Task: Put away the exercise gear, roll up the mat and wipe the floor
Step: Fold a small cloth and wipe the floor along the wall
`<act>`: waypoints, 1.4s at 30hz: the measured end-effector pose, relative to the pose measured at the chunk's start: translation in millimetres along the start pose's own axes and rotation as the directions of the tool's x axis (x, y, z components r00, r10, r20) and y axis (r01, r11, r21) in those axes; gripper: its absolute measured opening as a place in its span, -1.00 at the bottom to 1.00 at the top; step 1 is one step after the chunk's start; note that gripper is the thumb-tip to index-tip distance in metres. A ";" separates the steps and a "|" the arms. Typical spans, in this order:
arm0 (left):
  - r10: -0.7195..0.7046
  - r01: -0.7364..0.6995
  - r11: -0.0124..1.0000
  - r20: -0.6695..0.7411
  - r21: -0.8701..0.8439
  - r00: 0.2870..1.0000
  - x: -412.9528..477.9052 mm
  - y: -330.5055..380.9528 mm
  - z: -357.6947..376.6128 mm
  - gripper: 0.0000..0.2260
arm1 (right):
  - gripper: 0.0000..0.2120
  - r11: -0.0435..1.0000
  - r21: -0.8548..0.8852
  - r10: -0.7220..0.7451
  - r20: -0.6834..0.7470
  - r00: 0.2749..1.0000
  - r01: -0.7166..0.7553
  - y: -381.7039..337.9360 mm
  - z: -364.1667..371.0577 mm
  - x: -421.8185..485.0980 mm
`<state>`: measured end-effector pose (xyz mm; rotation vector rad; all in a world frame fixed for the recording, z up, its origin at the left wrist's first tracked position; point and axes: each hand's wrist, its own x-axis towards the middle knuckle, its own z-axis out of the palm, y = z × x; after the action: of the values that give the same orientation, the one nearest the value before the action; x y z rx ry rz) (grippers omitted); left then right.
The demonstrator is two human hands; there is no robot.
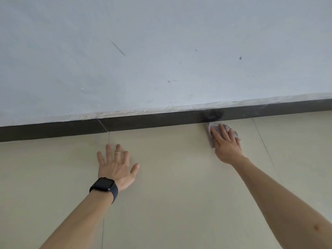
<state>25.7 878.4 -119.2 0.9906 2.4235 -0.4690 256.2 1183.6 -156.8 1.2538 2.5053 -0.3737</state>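
Floor (179,186) of pale beige tiles fills the lower half of the view, crossed by thin grout lines, and meets a dark skirting board (143,123) that runs slantwise across the picture. Above the board rises a light grey-blue wall (161,60) with a few small spots and one short dark scuff (118,48).

A crumpled greyish cloth (210,139) lies on the floor right at the foot of the skirting board, to the right of the middle. The right hand (227,142) lies flat on top of it, fingers straight and close together, pointing toward the wall, pressing the cloth to the tile; the cloth shows past the fingertips and along both sides of the hand. On the skirting board just above the cloth there is a blurred darker patch (212,115).

The left hand (115,166) is planted on the bare floor well apart from the cloth, palm down, fingers straight and spread wide, holding nothing. It wears a thin ring (117,153) on one finger and a black watch (103,184) on the wrist. Both forearms are bare and reach in from the bottom edge.
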 end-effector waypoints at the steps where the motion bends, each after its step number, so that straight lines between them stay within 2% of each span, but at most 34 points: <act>1: 0.034 -0.033 0.999 0.001 -0.028 0.999 -3.8 20.9 -1.0 -0.39 | -0.37 0.996 0.034 0.088 0.005 0.996 -0.088 26.9 -2.8 1.8; 3: 0.126 -0.123 0.985 0.018 -0.119 0.992 -16.8 70.1 4.8 -0.35 | -0.44 0.966 0.120 0.226 0.023 0.974 -0.227 51.2 -5.4 5.6; 5: 0.204 -0.191 0.962 0.047 -0.196 0.978 -30.3 119.2 11.5 -0.30 | -0.45 0.941 0.185 0.283 0.030 0.959 -0.284 38.3 -2.5 7.5; 6: 0.223 -0.206 0.956 0.065 -0.208 0.973 -33.9 141.2 14.9 -0.28 | -0.45 0.950 0.193 0.248 0.012 0.969 -0.246 25.5 0.8 5.2; 8: 0.201 -0.182 0.964 0.084 -0.194 0.976 -35.1 171.3 16.4 -0.23 | -0.44 0.988 0.151 0.033 -0.060 0.998 -0.023 -2.6 11.8 -5.4; 10: 0.146 -0.129 0.976 0.090 -0.173 0.985 -30.8 183.3 16.2 -0.17 | -0.49 0.976 0.076 -0.198 -0.070 0.978 0.203 -14.0 21.9 -17.5; 12: 0.129 -0.111 0.980 0.104 -0.164 0.986 -29.2 186.0 17.4 -0.15 | -0.53 0.954 0.057 -0.291 -0.045 0.956 0.294 0.4 21.9 -18.1; 14: 0.129 -0.114 0.981 0.090 -0.154 0.988 -29.2 183.3 18.2 -0.16 | -0.54 0.970 0.072 -0.225 -0.073 0.972 0.230 34.2 15.9 -4.1; 16: 0.130 -0.115 0.983 0.093 -0.144 0.987 -29.3 182.2 18.4 -0.17 | -0.54 0.990 0.138 -0.017 -0.103 0.995 0.031 85.3 4.0 11.7; 18: 0.129 -0.115 0.982 0.091 -0.147 0.987 -29.4 182.7 17.7 -0.17 | -0.53 0.968 0.199 0.176 -0.085 0.981 -0.156 138.5 -6.8 18.9; 20: 0.128 -0.114 0.982 0.085 -0.154 0.988 -28.1 183.1 16.7 -0.17 | -0.52 0.950 0.198 0.255 -0.050 0.966 -0.241 169.9 -14.2 19.5; 22: 0.125 -0.109 0.981 0.094 -0.163 0.988 -26.9 182.8 15.4 -0.16 | -0.53 0.944 0.201 0.274 -0.037 0.961 -0.262 168.8 -15.9 15.6; 24: 0.123 -0.105 0.980 0.103 -0.169 0.987 -25.9 183.5 13.9 -0.14 | -0.51 0.956 0.193 0.237 -0.052 0.970 -0.223 143.5 -7.2 -0.6; 28: 0.115 -0.094 0.983 0.134 -0.160 0.984 -26.5 184.2 9.1 -0.13 | -0.44 0.985 0.160 -0.048 -0.124 0.991 0.068 71.4 36.6 -86.5; 31: 0.107 -0.087 0.984 0.128 -0.157 0.986 -25.6 185.1 8.3 -0.13 | -0.43 0.980 0.117 -0.149 -0.111 0.983 0.162 82.6 47.9 -121.8; 32: 0.104 -0.085 0.985 0.122 -0.151 0.987 -24.8 185.2 8.0 -0.13 | -0.45 0.987 0.107 -0.104 -0.115 0.988 0.117 105.1 47.3 -118.3; 34: 0.094 -0.077 0.989 0.129 -0.126 0.987 -25.2 186.3 7.4 -0.13 | -0.49 0.984 0.147 0.114 -0.121 0.986 -0.096 163.6 43.0 -112.3; 36: 0.084 -0.070 0.992 0.138 -0.104 0.987 -26.4 188.4 6.6 -0.13 | -0.50 0.908 0.246 0.365 -0.059 0.929 -0.341 215.1 40.3 -124.7; 37: 0.078 -0.067 0.994 0.138 -0.083 0.987 -26.8 189.3 5.7 -0.12 | -0.50 0.871 0.284 0.428 -0.034 0.903 -0.402 226.5 42.8 -137.8; 39: 0.087 -0.088 0.996 0.119 0.004 0.989 -29.2 192.4 3.9 -0.15 | -0.48 0.861 0.304 0.434 -0.022 0.900 -0.408 213.7 54.4 -171.5; 42: 0.233 -0.232 0.959 0.010 0.165 0.972 -46.4 205.2 8.3 -0.40 | -0.30 0.932 0.270 0.271 -0.070 0.960 -0.243 142.7 85.3 -229.4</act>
<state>205.4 988.1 -127.5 1.3327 2.2658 -0.5889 515.2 1068.9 -158.7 1.7231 2.3895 -0.5986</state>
